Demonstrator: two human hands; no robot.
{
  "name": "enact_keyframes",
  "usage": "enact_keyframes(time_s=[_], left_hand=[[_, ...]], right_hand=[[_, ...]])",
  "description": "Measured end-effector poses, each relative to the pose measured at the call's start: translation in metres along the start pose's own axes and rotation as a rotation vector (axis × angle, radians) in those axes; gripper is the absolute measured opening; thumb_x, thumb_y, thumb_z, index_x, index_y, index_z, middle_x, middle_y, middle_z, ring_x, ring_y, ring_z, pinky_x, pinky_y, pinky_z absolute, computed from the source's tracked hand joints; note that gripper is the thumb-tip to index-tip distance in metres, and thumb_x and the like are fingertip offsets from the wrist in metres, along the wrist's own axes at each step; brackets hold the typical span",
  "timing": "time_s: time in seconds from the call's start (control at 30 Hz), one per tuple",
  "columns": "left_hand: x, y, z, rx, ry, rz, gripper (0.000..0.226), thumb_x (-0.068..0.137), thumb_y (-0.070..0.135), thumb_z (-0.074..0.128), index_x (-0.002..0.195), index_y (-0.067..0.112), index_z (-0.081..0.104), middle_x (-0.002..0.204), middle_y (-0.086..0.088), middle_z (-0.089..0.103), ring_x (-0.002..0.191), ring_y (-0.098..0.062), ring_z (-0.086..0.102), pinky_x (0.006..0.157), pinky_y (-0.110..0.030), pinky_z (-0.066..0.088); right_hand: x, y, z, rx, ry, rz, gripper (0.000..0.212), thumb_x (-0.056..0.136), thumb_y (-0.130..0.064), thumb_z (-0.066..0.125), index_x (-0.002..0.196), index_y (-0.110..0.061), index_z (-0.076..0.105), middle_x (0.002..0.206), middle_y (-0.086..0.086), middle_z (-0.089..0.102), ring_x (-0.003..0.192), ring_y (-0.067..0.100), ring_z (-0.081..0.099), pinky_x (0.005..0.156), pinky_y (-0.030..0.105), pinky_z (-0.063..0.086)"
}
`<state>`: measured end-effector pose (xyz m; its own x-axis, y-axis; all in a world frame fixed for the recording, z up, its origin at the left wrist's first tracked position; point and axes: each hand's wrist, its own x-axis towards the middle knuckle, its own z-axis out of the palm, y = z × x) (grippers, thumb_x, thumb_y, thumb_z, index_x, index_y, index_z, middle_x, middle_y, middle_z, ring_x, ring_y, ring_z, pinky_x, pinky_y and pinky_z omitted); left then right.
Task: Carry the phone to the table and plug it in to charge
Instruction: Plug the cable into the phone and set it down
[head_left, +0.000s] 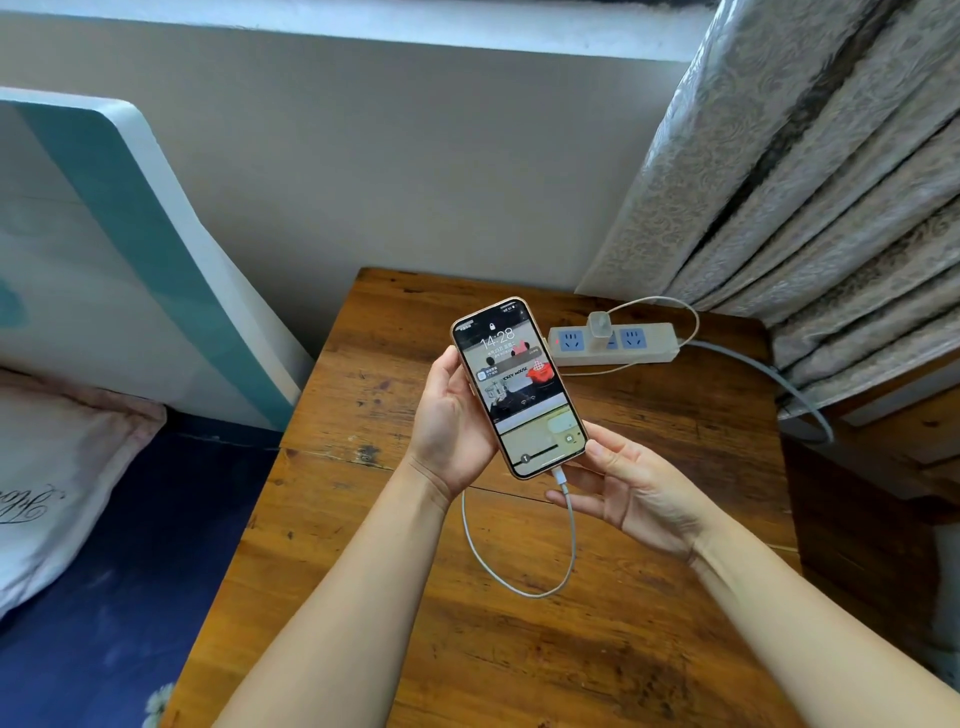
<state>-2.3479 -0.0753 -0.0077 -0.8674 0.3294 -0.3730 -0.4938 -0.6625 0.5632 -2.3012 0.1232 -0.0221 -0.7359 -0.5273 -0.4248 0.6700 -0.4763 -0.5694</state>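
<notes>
Holding the phone (518, 387) above the worktop (363, 571), the left hand (452, 421) is wrapped round its edge while the right hand (631, 491), fingers loosely spread, supports the corner by the seated cable (569, 525); it is best lowered flat, slack kept unkinked.

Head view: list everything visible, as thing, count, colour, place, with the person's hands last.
phone: one, gold-edged, screen lit, held above the table
cable: one, white, plugged into the phone's bottom, looping over the table
power strip: one, white with blue sockets, table's far right
charger: one, white, in the power strip
table: one, brown wood, centre
curtain: one, grey patterned, upper right
pillow: one, pale, left edge
left hand: gripping the phone's side
right hand: open, by the phone's lower corner
</notes>
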Motion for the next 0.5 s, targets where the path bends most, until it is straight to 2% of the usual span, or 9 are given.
enact_keyframes(time_s=[0.1, 0.2, 0.37, 0.5], left_hand=[[0.004, 0.007, -0.005, 0.000, 0.025, -0.020, 0.057, 0.095, 0.053, 0.022, 0.135, 0.021, 0.047, 0.133, -0.012, 0.057, 0.120, -0.031, 0.055, 0.093, -0.047, 0.049], [0.007, 0.010, -0.012, 0.022, 0.050, -0.041, 0.056, 0.095, 0.052, 0.021, 0.136, 0.020, 0.044, 0.133, -0.014, 0.057, 0.120, -0.031, 0.055, 0.094, -0.048, 0.048], [0.013, 0.012, -0.021, 0.063, 0.118, -0.037, 0.046, 0.097, 0.043, 0.029, 0.121, 0.015, 0.056, 0.121, -0.014, 0.065, 0.112, -0.028, 0.061, 0.087, -0.043, 0.054], [0.021, 0.009, -0.036, 0.103, 0.207, -0.014, 0.031, 0.098, 0.028, 0.040, 0.108, 0.009, 0.061, 0.104, -0.012, 0.069, 0.098, -0.023, 0.066, 0.078, -0.038, 0.058]], right_hand=[[0.002, -0.001, -0.003, -0.002, 0.018, 0.021, 0.038, 0.086, -0.012, 0.056, 0.123, -0.013, 0.064, 0.120, 0.012, 0.068, 0.109, 0.026, 0.066, 0.081, 0.044, 0.057], [0.004, 0.001, -0.007, -0.002, 0.041, 0.042, 0.039, 0.086, -0.010, 0.055, 0.125, -0.012, 0.062, 0.122, 0.014, 0.067, 0.110, 0.028, 0.065, 0.082, 0.046, 0.058], [0.005, 0.004, -0.012, 0.012, 0.051, 0.061, 0.039, 0.086, -0.008, 0.055, 0.125, -0.010, 0.061, 0.123, 0.015, 0.067, 0.112, 0.029, 0.064, 0.083, 0.048, 0.057], [0.008, 0.004, -0.023, -0.018, 0.124, 0.060, 0.043, 0.084, -0.006, 0.056, 0.127, -0.005, 0.058, 0.127, 0.017, 0.064, 0.117, 0.031, 0.061, 0.081, 0.048, 0.058]])
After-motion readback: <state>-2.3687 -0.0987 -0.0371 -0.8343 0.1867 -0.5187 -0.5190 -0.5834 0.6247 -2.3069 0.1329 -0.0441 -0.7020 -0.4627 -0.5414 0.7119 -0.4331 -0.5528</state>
